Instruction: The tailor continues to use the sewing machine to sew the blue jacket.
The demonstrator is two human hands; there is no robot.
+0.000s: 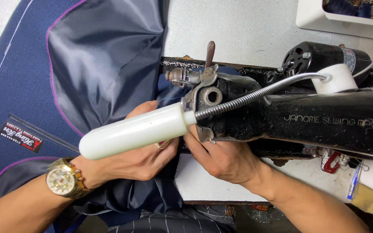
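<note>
A navy blue suit jacket with grey satin lining and purple piping (87,64) lies spread over the upper left of the frame, its long axis running from the top left down toward the lower centre, where its bunched edge passes under the head of a black cast-metal sewing machine (307,121). The machine's body stretches level from the centre to the right edge of the frame, needle end pointing left.

The left hand (130,159), with a gold metal wristwatch (63,179) on the wrist, lies at centre left, fingers curled and pressing down on the dark cloth. The right hand (221,157), just beside it at centre, has its fingers bent on the fabric under the machine's head; whether it pinches the cloth cannot be told, since the fingertips are hidden.

A white smooth plastic tube-shaped lamp (132,131) on a coiled steel gooseneck (255,92) slants across both hands from lower left to upper right, covering parts of them. A black round motor (324,58) sits in the upper right on the pale table (238,30), a white plastic tray (346,19) in the top right corner, a red clip (331,163) lower right
</note>
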